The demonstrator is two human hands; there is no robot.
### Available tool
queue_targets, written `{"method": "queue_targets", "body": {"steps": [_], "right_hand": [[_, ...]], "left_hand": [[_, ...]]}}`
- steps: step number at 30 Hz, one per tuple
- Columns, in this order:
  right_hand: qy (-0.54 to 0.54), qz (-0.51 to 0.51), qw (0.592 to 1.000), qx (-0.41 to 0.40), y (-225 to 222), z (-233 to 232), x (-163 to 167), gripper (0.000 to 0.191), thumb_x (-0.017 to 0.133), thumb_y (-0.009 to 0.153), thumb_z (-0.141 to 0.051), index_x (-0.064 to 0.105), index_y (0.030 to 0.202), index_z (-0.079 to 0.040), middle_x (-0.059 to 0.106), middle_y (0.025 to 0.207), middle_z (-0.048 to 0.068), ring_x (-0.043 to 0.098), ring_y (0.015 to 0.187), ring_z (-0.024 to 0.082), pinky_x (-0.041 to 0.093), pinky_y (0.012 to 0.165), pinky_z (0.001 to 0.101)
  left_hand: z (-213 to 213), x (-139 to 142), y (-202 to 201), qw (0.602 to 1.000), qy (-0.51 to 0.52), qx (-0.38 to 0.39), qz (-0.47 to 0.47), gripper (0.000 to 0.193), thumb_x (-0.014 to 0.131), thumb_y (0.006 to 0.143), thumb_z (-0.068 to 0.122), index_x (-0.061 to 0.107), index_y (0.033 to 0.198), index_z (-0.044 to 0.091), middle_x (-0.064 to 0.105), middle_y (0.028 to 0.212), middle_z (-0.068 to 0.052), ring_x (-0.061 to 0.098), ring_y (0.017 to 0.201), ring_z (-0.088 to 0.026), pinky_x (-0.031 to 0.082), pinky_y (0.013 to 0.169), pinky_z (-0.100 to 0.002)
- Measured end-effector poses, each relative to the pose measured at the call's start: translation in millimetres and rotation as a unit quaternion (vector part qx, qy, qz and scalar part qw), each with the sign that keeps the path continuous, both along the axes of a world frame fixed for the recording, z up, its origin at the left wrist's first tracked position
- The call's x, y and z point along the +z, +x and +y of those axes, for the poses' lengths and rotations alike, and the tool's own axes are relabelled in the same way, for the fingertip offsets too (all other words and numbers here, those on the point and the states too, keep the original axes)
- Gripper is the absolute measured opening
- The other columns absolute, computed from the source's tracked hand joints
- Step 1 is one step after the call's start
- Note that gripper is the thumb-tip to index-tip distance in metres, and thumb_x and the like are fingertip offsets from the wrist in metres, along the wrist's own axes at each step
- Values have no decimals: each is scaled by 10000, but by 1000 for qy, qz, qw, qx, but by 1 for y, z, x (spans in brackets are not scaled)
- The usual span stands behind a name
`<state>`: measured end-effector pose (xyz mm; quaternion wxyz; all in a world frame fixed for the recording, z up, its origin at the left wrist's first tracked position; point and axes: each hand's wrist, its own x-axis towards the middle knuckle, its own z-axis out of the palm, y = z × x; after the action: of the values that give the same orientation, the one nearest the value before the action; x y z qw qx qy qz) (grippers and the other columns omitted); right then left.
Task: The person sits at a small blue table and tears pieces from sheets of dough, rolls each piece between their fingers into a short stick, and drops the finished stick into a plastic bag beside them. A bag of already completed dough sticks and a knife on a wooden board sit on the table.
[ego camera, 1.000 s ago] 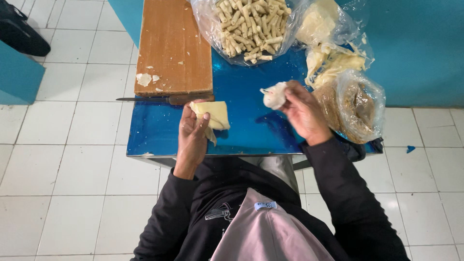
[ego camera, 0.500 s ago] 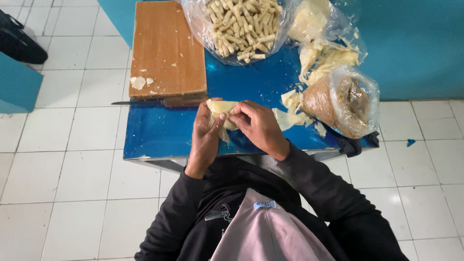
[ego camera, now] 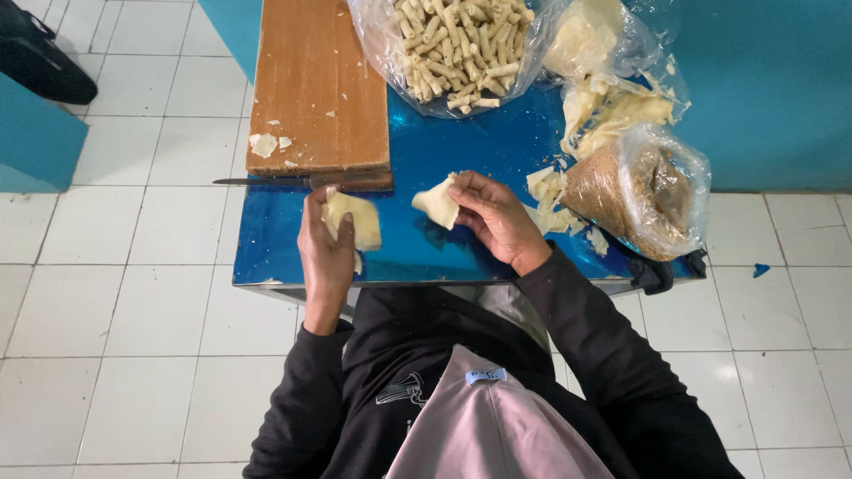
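Head view: left hand (ego camera: pixel 325 253) grips a pale wrapper sheet (ego camera: pixel 353 222), lying flat over its palm, just below the knife (ego camera: pixel 302 182) at the near edge of the wooden board (ego camera: pixel 315 84). Right hand (ego camera: pixel 497 217) pinches a folded wrapper piece (ego camera: pixel 438 202) right of the board, above the blue bench (ego camera: pixel 266 257). Bag of rolled sticks (ego camera: pixel 457 44) right of the board; bag of brown filling (ego camera: pixel 643 191) further right.
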<state>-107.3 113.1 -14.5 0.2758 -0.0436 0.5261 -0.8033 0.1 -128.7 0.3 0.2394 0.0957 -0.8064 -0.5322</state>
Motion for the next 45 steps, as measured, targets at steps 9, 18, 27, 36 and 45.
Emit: {"method": "queue_targets", "body": {"steps": [9, 18, 27, 36, 45], "right_hand": [[224, 434, 871, -46, 37, -10, 32, 51, 698, 1021, -56, 653, 1021, -31, 744, 1063, 38, 708, 964, 124, 579, 840, 285], [284, 481, 827, -66, 64, -17, 62, 142, 781, 914, -69, 689, 1014, -26, 747, 1127, 89, 670, 862, 166, 543, 756, 279], [229, 356, 904, -56, 52, -5, 33, 163, 675, 1020, -187, 684, 1033, -25, 741, 1001, 48, 666, 860, 76, 541, 752, 244], [-85, -56, 988, -113, 17, 13, -6, 92, 573, 985, -146, 608, 1036, -79, 713, 990, 49, 694, 871, 131, 570, 811, 291], [369, 518, 754, -162, 8, 14, 15, 98, 629, 1068, -102, 641, 1016, -20, 684, 960, 95, 708, 849, 197, 554, 737, 322]], "left_hand": [[57, 7, -3, 964, 210, -145, 78, 219, 680, 1034, 103, 585, 1214, 23, 626, 1078, -89, 634, 960, -143, 546, 800, -270], [74, -19, -14, 858, 454, -229, 71, 94, 652, 1035, 46, 590, 1099, 18, 674, 1028, -46, 650, 968, -111, 528, 871, -265], [75, -22, -13, 856, 445, -256, 63, 40, 615, 1071, 53, 597, 1092, 24, 653, 1028, -50, 633, 969, -124, 511, 887, -288], [70, -22, -11, 765, 603, -210, 85, 145, 435, 1101, 135, 479, 1216, 59, 634, 1265, -121, 633, 1212, -228, 503, 1051, -406], [51, -30, -10, 777, 590, -153, 157, 102, 519, 1077, 146, 474, 1146, 85, 640, 1169, -83, 653, 1111, -186, 525, 960, -354]]}}
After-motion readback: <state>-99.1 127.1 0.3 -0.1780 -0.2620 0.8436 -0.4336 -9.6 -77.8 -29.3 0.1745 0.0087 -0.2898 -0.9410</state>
